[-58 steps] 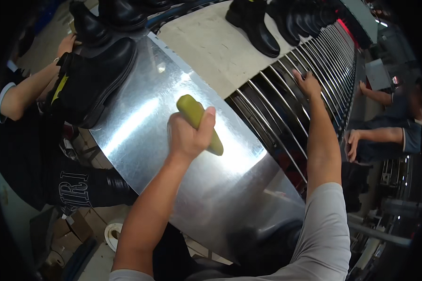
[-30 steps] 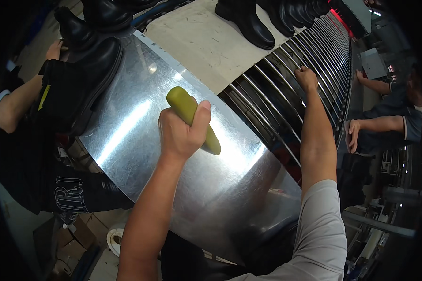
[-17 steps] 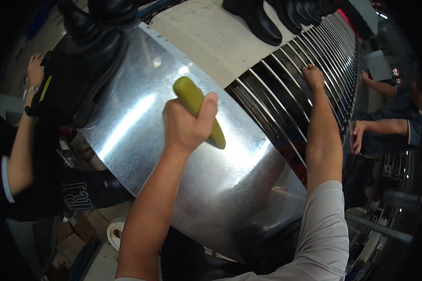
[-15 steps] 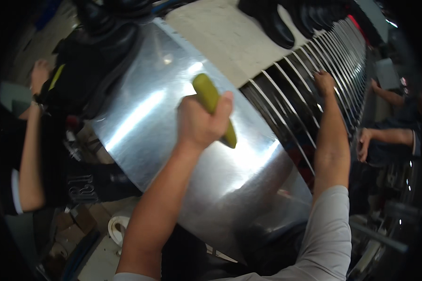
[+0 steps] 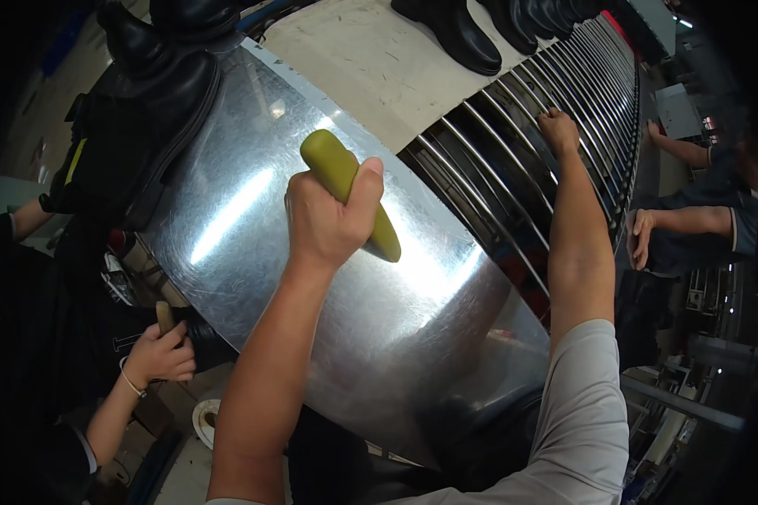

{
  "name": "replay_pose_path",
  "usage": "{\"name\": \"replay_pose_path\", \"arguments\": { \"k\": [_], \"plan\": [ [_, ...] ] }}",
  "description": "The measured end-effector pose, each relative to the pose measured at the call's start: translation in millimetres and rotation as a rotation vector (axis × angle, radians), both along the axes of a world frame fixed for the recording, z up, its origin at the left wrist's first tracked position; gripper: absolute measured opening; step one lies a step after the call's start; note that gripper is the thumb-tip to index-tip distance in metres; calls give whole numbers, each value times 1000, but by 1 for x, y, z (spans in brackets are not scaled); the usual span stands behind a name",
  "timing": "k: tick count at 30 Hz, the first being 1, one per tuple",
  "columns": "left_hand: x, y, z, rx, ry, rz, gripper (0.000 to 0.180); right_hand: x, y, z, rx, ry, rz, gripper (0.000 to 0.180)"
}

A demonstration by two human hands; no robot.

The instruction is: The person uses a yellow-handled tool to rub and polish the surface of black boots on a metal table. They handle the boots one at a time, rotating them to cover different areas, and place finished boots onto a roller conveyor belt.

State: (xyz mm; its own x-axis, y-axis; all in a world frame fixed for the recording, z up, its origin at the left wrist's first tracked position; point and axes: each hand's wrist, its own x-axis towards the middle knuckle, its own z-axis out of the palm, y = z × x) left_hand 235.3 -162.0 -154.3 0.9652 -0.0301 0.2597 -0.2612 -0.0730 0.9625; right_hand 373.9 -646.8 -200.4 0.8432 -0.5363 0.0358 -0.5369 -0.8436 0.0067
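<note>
My left hand is closed around an olive-green, rounded bar that tapers to its lower end. The bar is tilted over a shiny, scratched metal sheet, its tip close to the surface; I cannot tell whether it touches. Reaching out to the right, my right hand has its fingers curled over one of the metal rods of a curved row beside the sheet. Black boots stand beyond the sheet on a pale worktop.
More black boots stand at the sheet's left edge. At the lower left, a co-worker's hand holds a tan stick-like piece. Another person's hand hangs beyond the rods on the right. A white roll lies below.
The view has shifted, so the boots and rods appear further left. The co-worker's arm at the left has come down, and its hand now shows with the tan piece. Both my hands keep their holds.
</note>
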Motion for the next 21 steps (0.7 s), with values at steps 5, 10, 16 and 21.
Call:
{"name": "replay_pose_path", "arguments": {
  "k": [5, 10, 16, 21],
  "plan": [
    [1, 2, -1, 3, -14, 2, 41, 0, 5, -1, 16, -18, -7, 41],
    [0, 4, -3, 2, 2, 10, 39, -1, 12, -2, 29, -15, -27, 39],
    [1, 4, -1, -8, -2, -7, 38, -1, 9, -5, 2, -38, -18, 38],
    [2, 5, -3, 6, -22, -6, 38, -3, 18, 1, 20, -23, -37, 38]
  ]
}}
